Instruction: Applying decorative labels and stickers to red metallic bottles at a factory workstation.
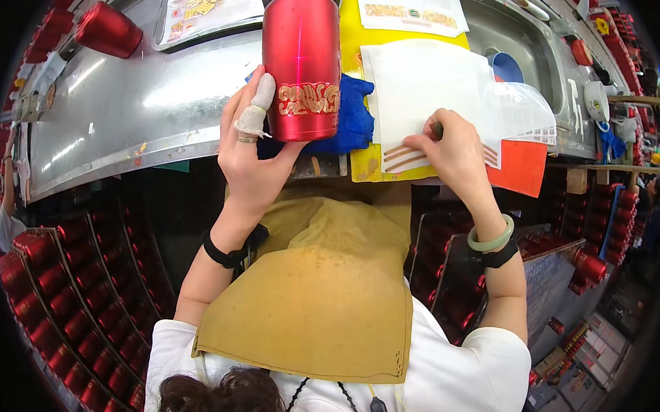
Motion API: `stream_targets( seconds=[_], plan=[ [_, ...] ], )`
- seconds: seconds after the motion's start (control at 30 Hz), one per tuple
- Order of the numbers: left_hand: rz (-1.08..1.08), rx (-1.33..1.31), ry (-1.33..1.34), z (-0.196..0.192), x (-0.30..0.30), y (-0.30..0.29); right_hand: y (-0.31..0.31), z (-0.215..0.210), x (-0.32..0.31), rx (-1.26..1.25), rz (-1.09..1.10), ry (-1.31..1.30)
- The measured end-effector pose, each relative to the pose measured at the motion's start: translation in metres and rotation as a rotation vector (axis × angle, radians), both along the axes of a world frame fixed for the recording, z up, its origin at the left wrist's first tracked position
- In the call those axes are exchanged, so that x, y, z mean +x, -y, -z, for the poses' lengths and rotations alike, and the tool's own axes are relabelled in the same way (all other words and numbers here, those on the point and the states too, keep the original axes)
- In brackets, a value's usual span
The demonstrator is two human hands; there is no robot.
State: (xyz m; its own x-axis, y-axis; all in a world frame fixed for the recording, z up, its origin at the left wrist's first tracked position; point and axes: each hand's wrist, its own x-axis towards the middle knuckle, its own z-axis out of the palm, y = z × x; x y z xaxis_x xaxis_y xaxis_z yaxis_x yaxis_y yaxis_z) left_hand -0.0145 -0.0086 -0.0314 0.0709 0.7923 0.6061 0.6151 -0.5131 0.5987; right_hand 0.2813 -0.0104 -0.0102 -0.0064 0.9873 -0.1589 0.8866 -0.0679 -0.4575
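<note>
Clearly, the red bottle [300, 54] is just ahead of us, over the blue cloth [359, 108], its patterned band [305, 99] near the lower end. Our left hand [251, 166], one finger wrapped in white, grips its side; a firm but light hold should stop it rolling without marking the shine. Our right hand [454, 149] curls over the white sheet [424, 77] by the brown strips [403, 163]; whether it pinches one, we cannot tell. Strips are best handled, we judge, by their ends, the sheet flat on the yellow board [365, 171].
</note>
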Motion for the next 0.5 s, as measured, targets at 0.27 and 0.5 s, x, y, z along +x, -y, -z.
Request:
stream_targets(
  seconds=[0.27,0.5],
  plan=[
    [-0.005,-0.272,0.161,-0.0013,-0.0009,0.0092,0.0036,-0.0055,-0.0047,-0.035,0.043,-0.059],
    [-0.034,-0.256,0.157,0.0001,-0.0034,0.0088,0.0093,-0.0029,0.0021,0.036,-0.009,-0.152]
  ],
)
